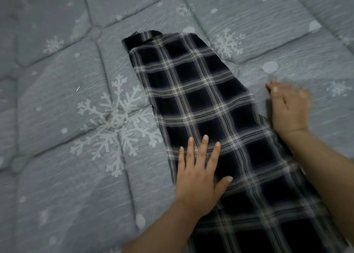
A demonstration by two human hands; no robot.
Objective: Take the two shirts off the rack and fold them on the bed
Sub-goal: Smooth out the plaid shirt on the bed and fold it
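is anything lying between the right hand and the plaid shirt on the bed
Nothing visible. The right hand hovers beside the right edge of the dark navy-and-white plaid shirt on the grey snowflake-print quilt, while the left hand already lies flat on it.

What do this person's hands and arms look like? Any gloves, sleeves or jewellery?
Both are bare. The left hand and right hand wear no gloves, and no rings or watch show. Both forearms are uncovered as far as the picture's edge, so no sleeve is visible. The fingernails are short and unpainted. The right hand is blurred, so fine detail there is hard to tell.
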